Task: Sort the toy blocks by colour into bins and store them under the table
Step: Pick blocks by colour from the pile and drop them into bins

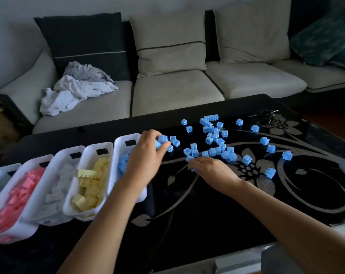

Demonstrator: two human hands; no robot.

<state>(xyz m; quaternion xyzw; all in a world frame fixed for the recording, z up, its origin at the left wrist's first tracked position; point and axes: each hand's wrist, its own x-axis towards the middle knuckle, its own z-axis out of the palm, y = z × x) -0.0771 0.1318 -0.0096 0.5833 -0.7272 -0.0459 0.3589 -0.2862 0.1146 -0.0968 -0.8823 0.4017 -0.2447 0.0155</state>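
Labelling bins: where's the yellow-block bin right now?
Head view: the yellow-block bin sits towards the left of the table, in the row of white bins, between the white-block bin on its left and the blue-block bin on its right.

blue blocks scattered — white bins rowed

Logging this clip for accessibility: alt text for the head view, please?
Left hand grips blue blocks beside the blue bin; right hand curls over more among those scattered on the black table. Neighbouring bins hold yellow blocks, white blocks and pink blocks.
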